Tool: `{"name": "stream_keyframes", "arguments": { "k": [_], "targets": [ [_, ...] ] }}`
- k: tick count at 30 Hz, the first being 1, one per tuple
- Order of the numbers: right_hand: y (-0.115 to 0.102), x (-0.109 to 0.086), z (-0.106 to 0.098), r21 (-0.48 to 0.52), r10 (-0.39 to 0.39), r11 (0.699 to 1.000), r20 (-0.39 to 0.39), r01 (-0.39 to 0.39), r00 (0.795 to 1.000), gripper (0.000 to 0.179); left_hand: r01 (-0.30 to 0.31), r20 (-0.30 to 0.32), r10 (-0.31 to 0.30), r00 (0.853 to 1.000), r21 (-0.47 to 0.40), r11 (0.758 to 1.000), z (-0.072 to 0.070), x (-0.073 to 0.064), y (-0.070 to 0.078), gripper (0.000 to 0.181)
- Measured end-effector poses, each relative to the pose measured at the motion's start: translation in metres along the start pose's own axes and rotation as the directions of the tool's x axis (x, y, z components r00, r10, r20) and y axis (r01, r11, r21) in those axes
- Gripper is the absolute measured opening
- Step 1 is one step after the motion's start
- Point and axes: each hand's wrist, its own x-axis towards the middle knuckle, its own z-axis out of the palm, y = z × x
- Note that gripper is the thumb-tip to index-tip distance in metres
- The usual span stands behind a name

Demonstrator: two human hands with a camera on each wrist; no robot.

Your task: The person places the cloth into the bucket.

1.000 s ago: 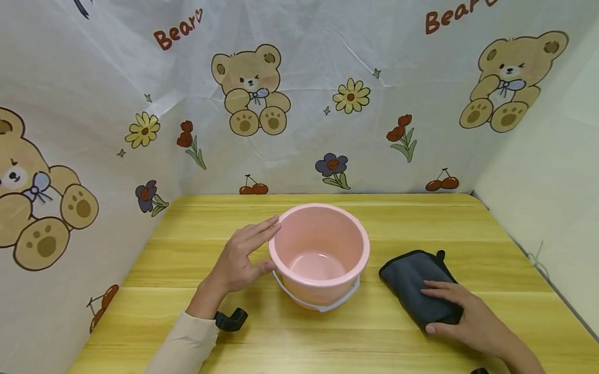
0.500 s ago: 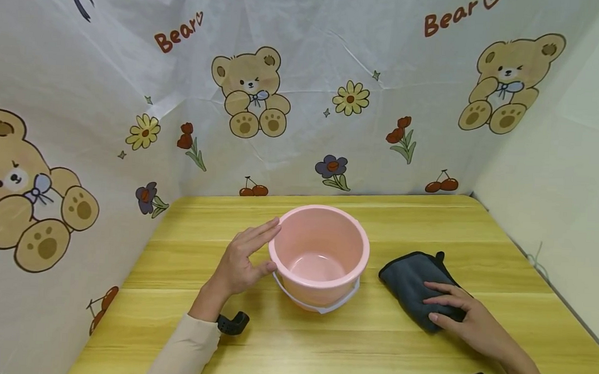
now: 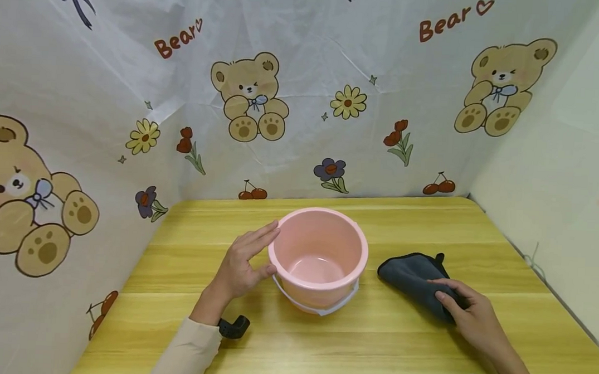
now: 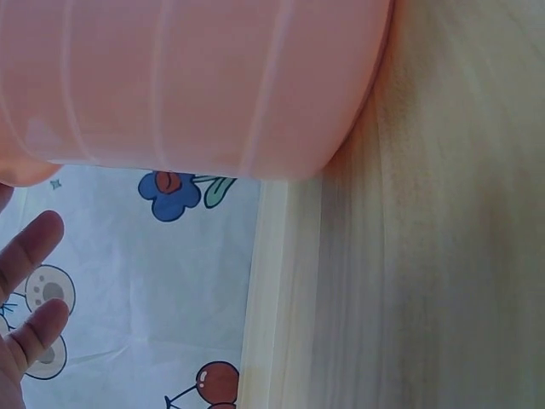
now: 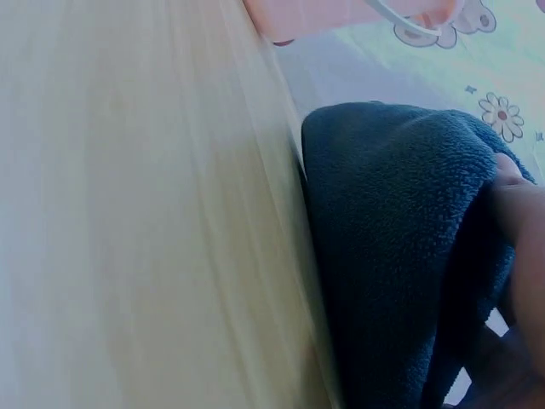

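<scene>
A pink bucket [image 3: 322, 249] stands upright on the wooden table, its white handle [image 3: 324, 311] hanging down at the front. My left hand [image 3: 246, 260] touches the left side of the rim with fairly straight fingers. To the right of the bucket lies a dark grey, plush cloth [image 3: 411, 275] with black edging and a small loop. My right hand [image 3: 472, 311] pinches its near right part between thumb and fingers, and that part is bunched up. In the right wrist view the cloth [image 5: 383, 221] rises in a fold under the thumb, its far side hidden.
The wood-grain table [image 3: 297, 360] ends at a back sheet [image 3: 311, 37] printed with bears and flowers. A pale wall [image 3: 571, 182] borders the right side, where a thin cord [image 3: 537, 264] hangs at the table's edge. Each wrist wears a black device [image 3: 235, 326].
My right hand has gone from lying spread over the cloth to pinching it, lifting its near right part into a fold. The left hand and bucket stay in place.
</scene>
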Motion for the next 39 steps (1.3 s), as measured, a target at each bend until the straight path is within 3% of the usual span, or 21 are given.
{"name": "stream_keyframes", "arguments": {
  "k": [8,15,29,36,39],
  "targets": [
    [-0.010,0.005,0.007,0.012,0.011,1.000,-0.133,-0.010,0.991,0.025,0.016,0.006,-0.016,1.000,-0.003,1.000,0.001,0.000,0.005,0.084],
    [-0.028,0.030,0.010,0.108,-0.017,0.994,-0.176,0.036,0.984,0.023,0.034,-0.007,-0.034,0.999,-0.010,0.999,-0.003,-0.001,0.003,0.085],
    [-0.061,0.050,0.001,0.180,-0.023,0.981,-0.252,0.070,0.967,0.024,-0.009,-0.018,0.009,1.000,-0.016,1.000,0.003,-0.001,0.001,0.083],
    [-0.081,0.063,-0.012,0.247,0.069,0.969,-0.325,0.014,0.943,0.025,0.003,-0.009,-0.004,1.000,-0.019,1.000,0.002,-0.002,0.004,0.083],
    [-0.090,0.072,-0.019,0.282,0.080,0.959,-0.351,0.024,0.933,0.025,0.007,-0.010,-0.007,1.000,-0.011,1.000,0.002,-0.002,0.003,0.084]
  ]
}}
